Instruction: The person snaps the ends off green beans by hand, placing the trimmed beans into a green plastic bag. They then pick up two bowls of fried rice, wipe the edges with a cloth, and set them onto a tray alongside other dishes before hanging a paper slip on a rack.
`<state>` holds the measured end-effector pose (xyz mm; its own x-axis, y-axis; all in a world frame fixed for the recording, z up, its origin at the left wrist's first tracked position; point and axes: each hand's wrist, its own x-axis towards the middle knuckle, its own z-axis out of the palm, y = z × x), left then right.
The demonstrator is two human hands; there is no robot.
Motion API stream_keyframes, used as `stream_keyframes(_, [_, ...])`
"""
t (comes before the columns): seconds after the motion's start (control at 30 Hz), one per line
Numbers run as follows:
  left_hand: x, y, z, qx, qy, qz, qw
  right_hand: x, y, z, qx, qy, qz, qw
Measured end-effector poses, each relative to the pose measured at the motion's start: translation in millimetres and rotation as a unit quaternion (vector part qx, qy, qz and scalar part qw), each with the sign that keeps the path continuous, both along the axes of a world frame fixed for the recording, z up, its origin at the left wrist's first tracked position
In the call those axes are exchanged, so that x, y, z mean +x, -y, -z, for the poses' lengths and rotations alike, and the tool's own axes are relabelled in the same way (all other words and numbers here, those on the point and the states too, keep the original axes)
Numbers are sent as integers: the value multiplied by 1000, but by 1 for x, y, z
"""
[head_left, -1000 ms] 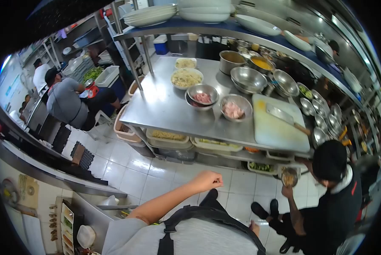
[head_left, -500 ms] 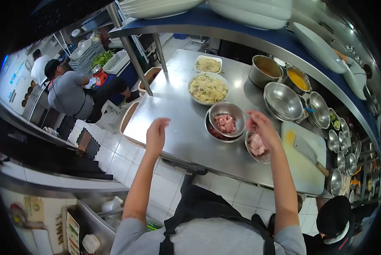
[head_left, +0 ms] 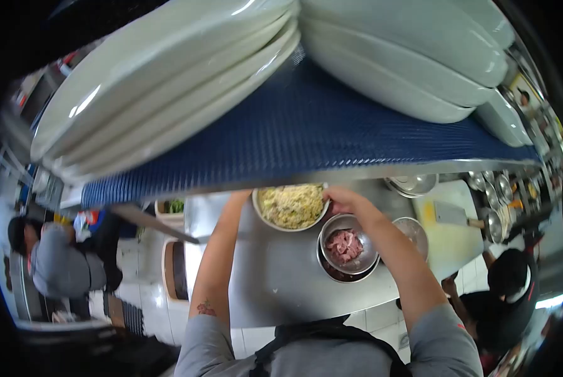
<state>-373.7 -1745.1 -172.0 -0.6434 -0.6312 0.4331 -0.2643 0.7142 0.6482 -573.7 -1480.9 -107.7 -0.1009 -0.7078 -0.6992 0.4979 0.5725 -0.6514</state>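
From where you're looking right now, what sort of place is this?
Most likely a restaurant or other commercial kitchen. Large white dishes sit stacked on a blue-covered shelf, a metal bowl holds raw-looking meat, and a cleaver lies on a cutting board.

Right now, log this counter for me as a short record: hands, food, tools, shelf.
Left hand: hidden past the edge of the shelf; the left forearm shows
Right hand: at the right rim of the white bowl
White bowl contents: yellowish food
Nearby: metal bowl of pink meat, atop another metal bowl
Tools: cleaver on the cutting board
Shelf: blue surface, stacked white dishes
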Motion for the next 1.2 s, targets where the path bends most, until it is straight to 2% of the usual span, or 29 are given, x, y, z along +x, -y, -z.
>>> stream_keyframes(0.07, [0,0,-22,169,9,11,985,5,2,2,2,0,16,1000])
stream_keyframes(0.1, [1,-1,-32,244,7,12,970,12,2,-4,29,-36,53,998])
stream_keyframes(0.13, [0,1,-39,311,1,13,950,19,-2,-12,-18,-20,67,997])
stream_keyframes(0.17, [2,0,-45,357,-7,17,934,26,-2,-21,24,-152,100,983])
stream_keyframes(0.2, [3,0,-49,394,-16,20,919,37,-7,-51,-28,-98,99,990])
stream_keyframes(0.27, [3,-2,-60,453,-32,23,891,53,-14,-90,-87,-134,111,981])
stream_keyframes(0.37, [0,1,-60,514,-55,34,855,52,-15,-74,-66,-133,169,974])
stream_keyframes(0.4, [-4,0,-61,530,-63,39,845,56,-25,-89,-53,-130,183,973])
stream_keyframes(0.57, [-13,-4,-80,599,-89,62,794,80,-86,-116,-167,-41,306,936])
stream_keyframes(0.63, [-1,-8,-85,593,-68,59,800,93,-118,-136,-179,-24,343,922])
stream_keyframes(0.7, [23,0,-79,528,16,41,848,117,-175,-172,-164,-27,370,914])
stream_keyframes(0.77, [48,-9,-90,461,69,77,881,127,-227,-152,-127,-32,422,897])
stream_keyframes(0.83, [73,-32,-115,481,41,62,874,156,-282,-179,-92,-41,480,871])
stream_keyframes(0.9, [91,-59,-142,510,34,59,857,177,-344,-169,-82,-37,516,852])
stream_keyframes(0.97, [100,-108,-174,466,44,60,882,205,-400,-166,-97,-49,568,816])
stream_keyframes(1.03, [99,-131,-189,479,78,132,864,235,-450,-167,-95,-53,601,792])
stream_keyframes(1.07, [94,-151,-204,288,185,221,913,255,-478,-159,-81,-47,639,763])
stream_keyframes(1.1, [90,-178,-218,80,270,303,911,275,-502,-157,-91,-48,668,737])
stream_keyframes(1.13, [81,-223,-229,221,248,252,909,296,-526,-153,-84,-60,703,704])
stream_keyframes(1.2, [69,-314,-251,258,212,297,895,335,-568,-144,-71,-87,760,640])
